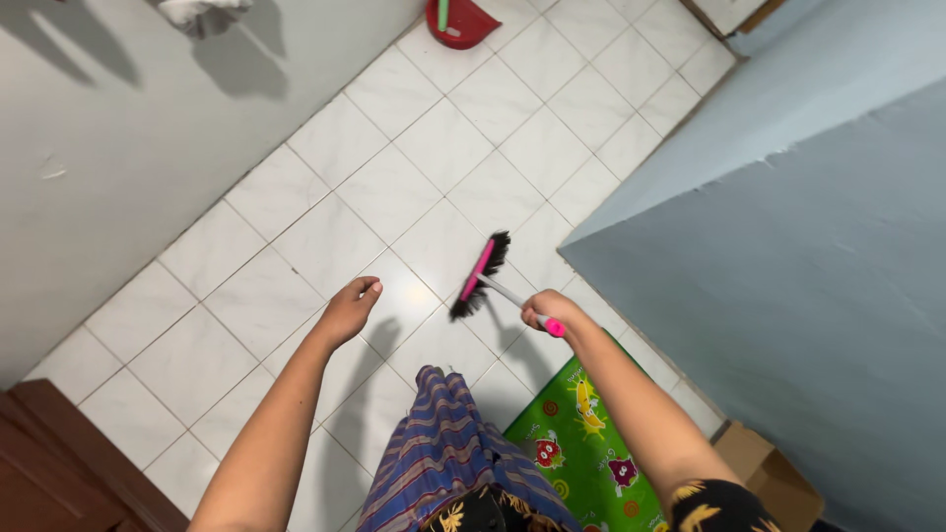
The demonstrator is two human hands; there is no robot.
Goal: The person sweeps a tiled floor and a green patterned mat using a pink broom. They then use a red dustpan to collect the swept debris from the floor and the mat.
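My right hand (554, 309) grips the pink-tipped handle of a broom (480, 275). Its pink head with black bristles rests on the white tiled floor (414, 167), just ahead of my hand. My left hand (350, 306) hangs free over the tiles to the left of the broom, fingers loosely curled, holding nothing. Below, my striped blue and purple cloth (443, 443) covers my legs.
A grey wall (128, 148) runs along the left; a blue-grey wall (788, 246) closes the right. A red dustpan (460, 20) stands far up the floor. A green cartoon mat (581, 443), a cardboard box (769, 473) and a brown wooden door edge (59, 463) lie near me.
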